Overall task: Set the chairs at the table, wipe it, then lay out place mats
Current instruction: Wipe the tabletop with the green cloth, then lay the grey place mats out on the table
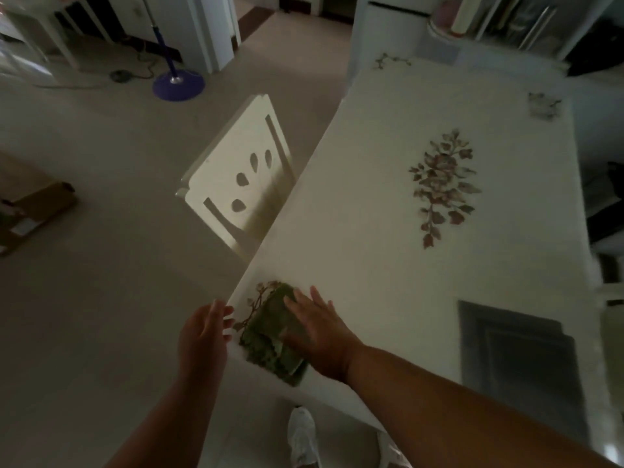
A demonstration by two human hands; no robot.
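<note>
Where the near left corner of the white rectangular table point(371, 204) juts toward the camera, a folded green cloth point(273, 336) lies flat on the top, covering part of a printed leaf sprig at that corner. Its long axis runs from the table's left edge, up and away, down toward the near edge, roughly in line with the right forearm. It looks mottled, moss-green, layered in loose folds with a ragged near end.

Spread flat, the right hand point(317, 332) presses on the cloth's right half, fingers extended and slightly fanned, palm down, not curled round anything. Off the table, the left hand point(202, 336) hangs just beside the left edge with fingers loosely open, their tips close to the rim; whether they touch it is unclear, and it holds nothing.

A cream wooden chair with teardrop cut-outs in its back point(239, 177) stands tucked against the table's left side. A grey rectangular place mat point(520, 363) lies flat near the right end of the near edge, its long side running away from the viewer. A large printed leaf spray point(442, 184) decorates the middle of the top. A white shoe point(302, 434) shows below the table edge.
</note>
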